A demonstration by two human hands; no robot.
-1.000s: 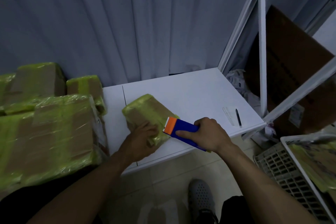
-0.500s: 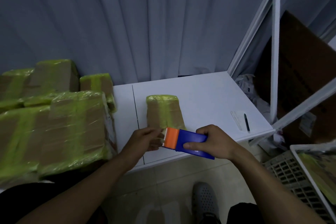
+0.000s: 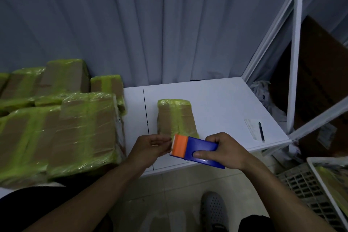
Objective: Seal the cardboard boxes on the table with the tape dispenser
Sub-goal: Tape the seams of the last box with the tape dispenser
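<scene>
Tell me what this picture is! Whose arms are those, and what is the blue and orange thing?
No machine here: the camera sits on a person's head and looks down, so you see that person's own arms. The right hand grips a blue tape dispenser with an orange cutting end. The left hand has its fingertips at that orange end; whether it pinches tape is too dim to tell. Just beyond lies a small cardboard box wrapped in green tape, on a white table. To the left are bigger taped boxes. Near the table's right edge lie a pen and a paper slip.
</scene>
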